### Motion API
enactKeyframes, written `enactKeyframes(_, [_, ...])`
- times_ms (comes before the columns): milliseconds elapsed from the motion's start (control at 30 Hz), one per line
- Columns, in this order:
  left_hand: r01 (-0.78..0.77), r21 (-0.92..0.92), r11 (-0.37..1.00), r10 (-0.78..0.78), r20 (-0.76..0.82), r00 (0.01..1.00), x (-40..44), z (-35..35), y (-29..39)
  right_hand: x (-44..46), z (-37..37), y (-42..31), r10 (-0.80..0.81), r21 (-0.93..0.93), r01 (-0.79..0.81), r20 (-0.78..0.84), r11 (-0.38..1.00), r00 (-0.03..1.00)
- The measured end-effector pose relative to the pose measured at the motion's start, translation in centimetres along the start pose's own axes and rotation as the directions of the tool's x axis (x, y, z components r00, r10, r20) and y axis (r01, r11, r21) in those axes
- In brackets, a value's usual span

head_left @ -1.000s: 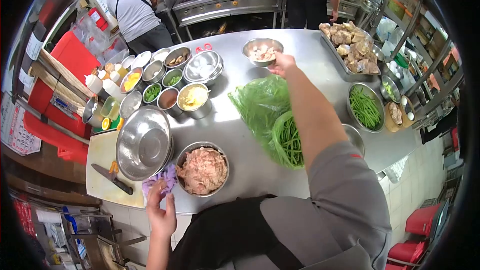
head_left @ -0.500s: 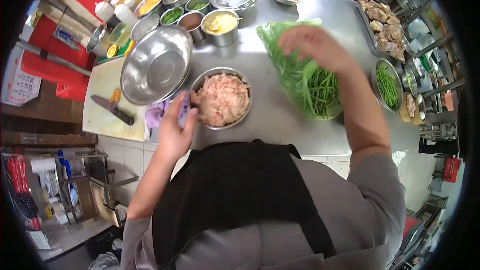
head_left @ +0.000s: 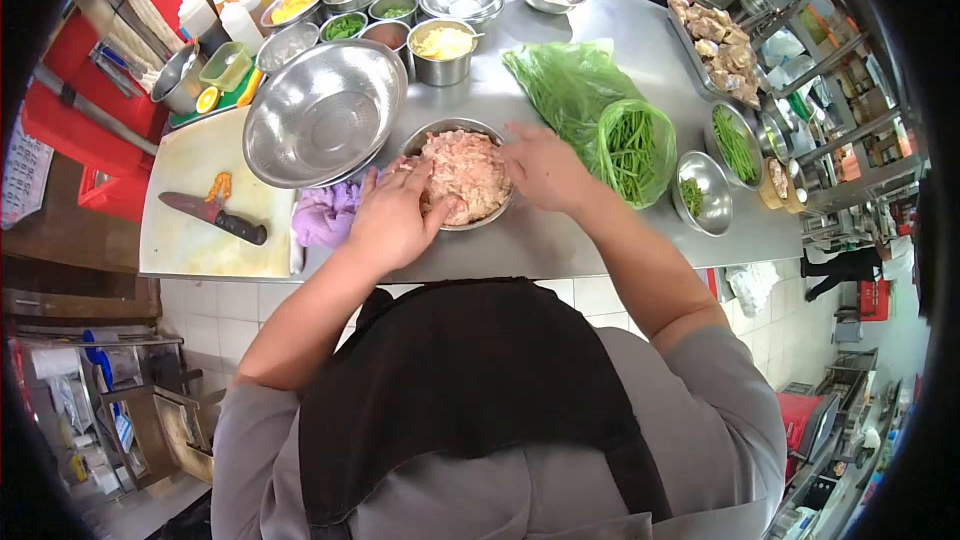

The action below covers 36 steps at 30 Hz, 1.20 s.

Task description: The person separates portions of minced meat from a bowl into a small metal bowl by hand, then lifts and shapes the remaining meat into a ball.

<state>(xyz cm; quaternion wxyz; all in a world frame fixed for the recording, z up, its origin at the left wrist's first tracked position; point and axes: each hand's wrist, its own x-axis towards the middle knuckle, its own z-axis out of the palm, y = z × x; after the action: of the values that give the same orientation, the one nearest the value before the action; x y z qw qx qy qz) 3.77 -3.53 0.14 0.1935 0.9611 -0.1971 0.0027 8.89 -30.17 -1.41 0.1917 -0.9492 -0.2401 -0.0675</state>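
A steel bowl [head_left: 470,225] heaped with pale pink minced meat [head_left: 465,175] sits near the front edge of the steel table. My left hand [head_left: 395,215] lies on the meat and rim at the bowl's left side, fingers spread. At the right rim is my right hand [head_left: 545,168], its fingers stretched toward the meat and slightly blurred. Left of the bowl, a purple cloth [head_left: 325,215] lies under a large empty steel bowl [head_left: 330,115]. To the right stands a green plastic bag [head_left: 575,90] with an open end full of green beans [head_left: 632,145].
A knife [head_left: 215,218] lies on the cutting board [head_left: 215,165] at left. Small containers and a pot of chopped yellowish food [head_left: 442,43] stand behind. Farther right are a small bowl of greens [head_left: 705,195], a bean bowl [head_left: 735,145] and a meat tray [head_left: 720,50].
My right hand let go of the small meat bowl at the back, then came down to the minced meat bowl. My left hand moved from beside that bowl onto the meat.
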Motion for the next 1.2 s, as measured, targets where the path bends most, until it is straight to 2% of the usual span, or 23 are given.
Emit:
enactKeyframes(33, [-0.014,-0.015,1.000,0.015,0.009,1.000,0.1,-0.4,-0.2,0.8,-1.1,-0.6,-0.002,0.013,0.002,-0.028,1.000,1.000])
enactKeyframes(133, [-0.121,0.020,0.992,0.122,-0.195,0.973,-0.3,0.0,-0.2,2.1,-1.7,-2.1,-0.065,0.018,0.069,-0.150,0.997,0.987])
enactKeyframes(167, [-0.138,0.025,0.990,0.141,-0.169,0.976,-0.3,0.7,-0.2,2.2,-1.6,-2.6,-0.098,0.011,0.102,-0.194,0.995,0.976])
enactKeyframes(267, [-0.151,-0.009,0.989,0.150,-0.073,0.986,-0.4,1.6,-0.3,1.3,0.1,-3.2,-0.167,-0.173,0.162,-0.014,0.972,0.986])
enactKeyframes(333, [-0.122,-0.090,0.988,0.123,0.009,0.992,-0.4,-0.4,0.0,2.3,-1.7,-3.5,-0.191,-0.096,0.178,-0.144,0.979,0.971])
enactKeyframes(367, [-0.155,-0.111,0.982,0.147,-0.074,0.986,-0.5,-1.0,0.0,2.6,-2.9,-3.7,-0.195,-0.057,0.187,-0.208,0.981,0.958])
enactKeyframes(433, [-0.222,-0.143,0.965,0.186,-0.230,0.955,-1.0,-2.2,-0.3,1.8,-4.9,-4.3,0.073,0.139,-0.043,-0.220,0.989,0.973])
enactKeyframes(467, [-0.213,-0.236,0.948,0.155,-0.242,0.958,-1.4,-3.0,-0.4,1.4,-5.5,-4.3,0.203,0.237,-0.152,-0.208,0.959,0.957])
enactKeyframes(533, [-0.208,-0.416,0.885,0.100,-0.268,0.958,-2.2,-4.4,-0.6,0.4,-4.9,-3.1,0.353,0.195,-0.350,0.021,0.916,0.935])
enactKeyframes(600, [-0.177,-0.462,0.869,0.046,-0.282,0.958,-3.6,-4.6,-1.7,-2.1,-2.4,-1.3,0.466,0.150,-0.496,0.198,0.855,0.862])
enactKeyframes(633, [-0.175,-0.515,0.839,0.029,-0.279,0.960,-4.0,-4.5,-2.2,-3.4,-0.3,-0.1,0.506,0.341,-0.587,0.302,0.734,0.808])
enactKeyframes(667, [-0.132,-0.605,0.785,-0.015,-0.233,0.972,-4.6,-4.5,-2.6,-4.1,-0.1,-0.8,0.482,0.412,-0.602,0.364,0.683,0.797])
enactKeyframes(733, [-0.149,-0.724,0.674,-0.051,-0.246,0.968,-5.5,-3.3,-3.9,-4.6,2.0,-1.9,0.559,0.611,-0.699,0.454,0.371,0.694])
enactKeyframes(800, [-0.097,-0.777,0.622,-0.083,-0.189,0.978,-6.4,-3.2,-4.7,-4.6,3.7,-2.4,0.584,0.702,-0.691,0.493,0.171,0.645])
enactKeyframes(867, [-0.056,-0.784,0.618,-0.104,-0.152,0.983,-7.1,-3.6,-5.3,-4.3,5.1,-2.9,0.593,0.760,-0.648,0.500,0.049,0.631])
enactKeyframes(900, [-0.102,-0.754,0.649,-0.059,-0.184,0.981,-7.3,-3.7,-5.5,-4.5,5.2,-3.0,0.594,0.764,-0.645,0.508,0.025,0.624])
enactKeyframes(967, [-0.014,-0.746,0.665,-0.081,-0.091,0.993,-7.5,-3.9,-5.4,-4.8,5.1,-3.4,0.583,0.762,-0.648,0.528,-0.004,0.618])
enactKeyframes(1000, [0.026,-0.738,0.674,-0.123,-0.077,0.989,-7.9,-4.3,-5.5,-5.9,4.5,-3.2,0.431,0.795,-0.594,0.496,0.123,0.753])
enactKeyframes(1033, [-0.017,-0.714,0.700,-0.068,-0.090,0.994,-8.2,-3.4,-6.4,-6.9,3.9,-3.7,0.496,0.725,-0.618,0.433,0.304,0.752])
enactKeyframes(1067, [-0.052,-0.676,0.735,-0.052,-0.133,0.990,-8.4,-2.4,-7.4,-6.9,4.7,-3.3,0.500,0.746,-0.626,0.463,0.226,0.732])
enactKeyframes(1100, [-0.148,-0.550,0.822,0.033,-0.214,0.976,-8.3,-3.6,-6.9,-6.8,6.1,-2.5,0.389,0.848,-0.486,0.384,0.211,0.838])
enactKeyframes(1167, [-0.185,-0.639,0.747,-0.003,-0.282,0.959,-8.6,-3.6,-6.3,-7.3,4.9,-3.6,0.474,0.848,-0.519,0.416,0.105,0.776])
enactKeyframes(1200, [-0.215,-0.601,0.769,0.011,-0.324,0.946,-8.4,-3.6,-6.4,-7.7,5.7,-2.2,0.444,0.864,-0.494,0.409,0.092,0.797])
